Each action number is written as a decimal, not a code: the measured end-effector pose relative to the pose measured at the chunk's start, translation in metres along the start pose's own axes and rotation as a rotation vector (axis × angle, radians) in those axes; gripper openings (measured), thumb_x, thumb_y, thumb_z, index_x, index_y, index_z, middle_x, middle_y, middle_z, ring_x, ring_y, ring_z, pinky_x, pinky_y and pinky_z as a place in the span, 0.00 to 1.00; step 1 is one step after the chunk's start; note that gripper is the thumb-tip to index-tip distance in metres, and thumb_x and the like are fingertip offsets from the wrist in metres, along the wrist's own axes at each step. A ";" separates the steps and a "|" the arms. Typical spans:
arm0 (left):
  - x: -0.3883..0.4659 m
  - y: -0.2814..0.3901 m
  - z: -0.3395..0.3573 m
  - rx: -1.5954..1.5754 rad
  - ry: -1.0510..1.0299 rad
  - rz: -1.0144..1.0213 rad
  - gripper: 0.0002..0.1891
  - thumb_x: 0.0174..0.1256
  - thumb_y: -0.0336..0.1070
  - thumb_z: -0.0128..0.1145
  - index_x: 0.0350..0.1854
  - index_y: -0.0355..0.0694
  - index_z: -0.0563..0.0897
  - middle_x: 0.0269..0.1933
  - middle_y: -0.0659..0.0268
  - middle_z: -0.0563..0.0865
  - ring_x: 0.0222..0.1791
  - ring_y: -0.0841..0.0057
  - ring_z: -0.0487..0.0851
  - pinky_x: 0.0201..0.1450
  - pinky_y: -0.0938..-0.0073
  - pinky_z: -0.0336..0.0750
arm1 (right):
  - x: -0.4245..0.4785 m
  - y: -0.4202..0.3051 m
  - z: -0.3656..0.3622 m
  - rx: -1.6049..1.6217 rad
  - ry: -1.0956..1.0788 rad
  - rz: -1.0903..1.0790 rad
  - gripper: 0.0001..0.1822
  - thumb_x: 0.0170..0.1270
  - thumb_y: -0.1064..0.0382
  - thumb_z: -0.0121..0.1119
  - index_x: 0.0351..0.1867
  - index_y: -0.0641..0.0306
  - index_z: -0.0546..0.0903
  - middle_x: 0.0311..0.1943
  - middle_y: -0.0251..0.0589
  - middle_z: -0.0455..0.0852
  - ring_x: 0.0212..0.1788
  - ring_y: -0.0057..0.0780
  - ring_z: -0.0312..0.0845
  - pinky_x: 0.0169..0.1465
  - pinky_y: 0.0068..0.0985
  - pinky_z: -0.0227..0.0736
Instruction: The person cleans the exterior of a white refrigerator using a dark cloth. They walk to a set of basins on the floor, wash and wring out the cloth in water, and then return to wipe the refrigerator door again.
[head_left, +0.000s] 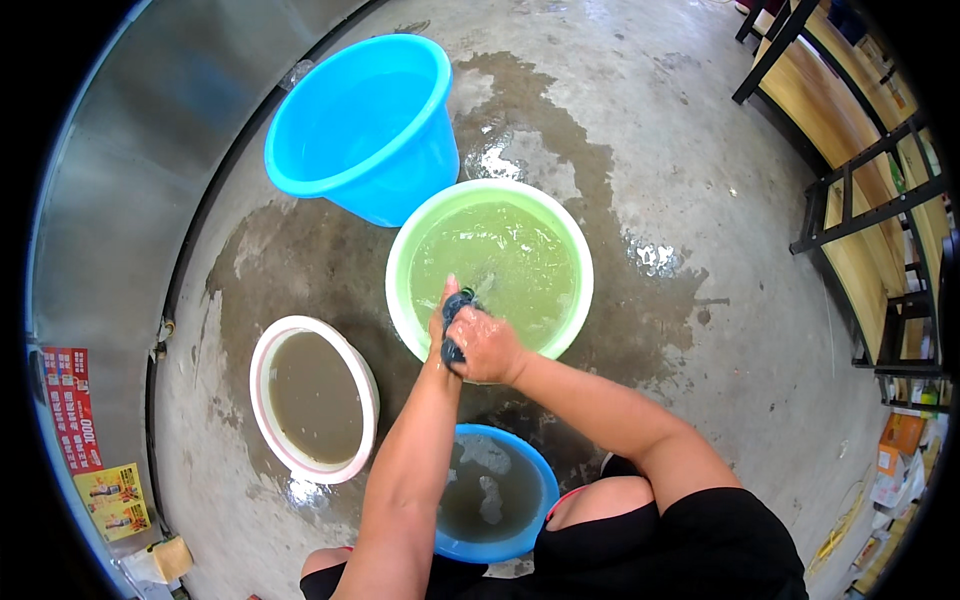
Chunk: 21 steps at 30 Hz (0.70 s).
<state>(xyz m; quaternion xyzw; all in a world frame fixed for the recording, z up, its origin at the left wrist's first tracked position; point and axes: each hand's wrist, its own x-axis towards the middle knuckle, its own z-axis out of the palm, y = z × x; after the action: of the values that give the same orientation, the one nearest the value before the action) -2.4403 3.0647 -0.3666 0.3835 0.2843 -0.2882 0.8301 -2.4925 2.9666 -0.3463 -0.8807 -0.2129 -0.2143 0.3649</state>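
Over the near rim of a light green basin (502, 189) with cloudy water, both hands are on a small wet dark cloth (454, 304). My right hand (486, 341) is curled tightly around its middle. On the cloth's left side is my left hand (438, 324), one finger or thumb pointing upward; its other fingers are hidden by the cloth. The cloth is bunched up, and its exact kind is not clear. Drops and ripples break the water surface just beyond it.
A tall blue tub (427, 165) stands beyond. At left sits a white-pink basin (262, 390) of murky brown water; a blue basin (551, 495) with dark, foamy water is between my legs. Wet concrete floor (645, 322) surrounds them. Shelving (847, 142) stands right, a metal panel (112, 225) left.
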 end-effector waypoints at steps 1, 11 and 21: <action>-0.001 -0.004 0.000 -0.009 0.040 0.066 0.20 0.65 0.55 0.55 0.36 0.40 0.77 0.27 0.66 0.80 0.24 0.75 0.78 0.29 0.73 0.76 | 0.001 0.009 -0.002 -0.023 -0.043 0.055 0.19 0.47 0.56 0.60 0.40 0.61 0.77 0.39 0.44 0.78 0.35 0.38 0.79 0.32 0.32 0.77; -0.029 -0.002 0.002 0.474 0.132 0.206 0.37 0.63 0.42 0.60 0.69 0.36 0.55 0.56 0.57 0.76 0.50 0.70 0.77 0.53 0.71 0.72 | -0.046 0.114 0.025 -0.279 -0.135 0.598 0.26 0.55 0.61 0.56 0.55 0.67 0.68 0.55 0.58 0.70 0.58 0.56 0.66 0.56 0.45 0.65; -0.019 -0.007 -0.008 -0.076 -0.044 -0.282 0.33 0.62 0.63 0.50 0.64 0.47 0.66 0.60 0.56 0.74 0.58 0.54 0.72 0.59 0.34 0.60 | 0.017 0.051 -0.035 0.782 -0.329 0.872 0.20 0.46 0.68 0.58 0.45 0.68 0.76 0.39 0.43 0.82 0.37 0.32 0.79 0.41 0.29 0.75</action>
<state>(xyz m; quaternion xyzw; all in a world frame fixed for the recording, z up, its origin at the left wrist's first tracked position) -2.4601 3.0727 -0.3614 0.3019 0.3278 -0.3992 0.8012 -2.4591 2.9116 -0.3426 -0.7091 0.0511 0.1878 0.6777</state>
